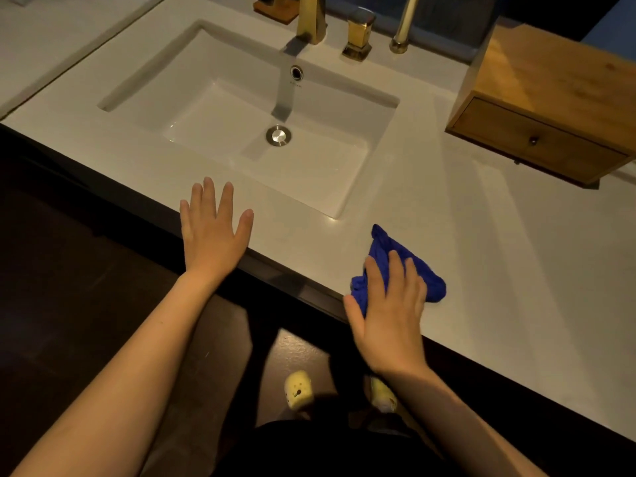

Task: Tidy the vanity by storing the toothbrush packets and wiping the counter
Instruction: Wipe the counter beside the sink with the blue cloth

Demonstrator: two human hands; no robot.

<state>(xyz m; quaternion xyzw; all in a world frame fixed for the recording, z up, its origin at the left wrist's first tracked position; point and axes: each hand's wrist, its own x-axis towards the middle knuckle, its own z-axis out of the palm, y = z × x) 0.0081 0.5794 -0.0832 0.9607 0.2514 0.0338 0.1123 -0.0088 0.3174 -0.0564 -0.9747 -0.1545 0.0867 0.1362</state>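
Feet: two yellow slippers (298, 389) are showing at 6 o'clock, on the dark floor (69, 270) below the counter edge.
Right hand: the right hand (389, 315) is pressing flat, fingers spread, on a blue cloth (428, 278) at about 5 o'clock, holding it down against the counter near the front edge.
Cloth: it is lying bunched under the fingers, one corner sticking out toward the sink.
Left hand: the left hand (211, 228) is reaching over the front edge at about 7 o'clock, open wide, palm down and holding nothing; whether it is touching the surface cannot be told.
Counter: the pale counter (499, 270) is running from 9 o'clock across to 4 o'clock.
Sink: a white rectangular sink (220, 108) is sitting at the centre, its metal drain plug (278, 135) in the middle of the bowl.
Tap: a gold tap (311, 18) is standing at 12 o'clock, a gold handle (358, 34) just beside it.
Box: a wooden drawer box (550, 98) is sitting at 2 o'clock, its drawer shut.
Toothbrush packets: none is showing on the counter.
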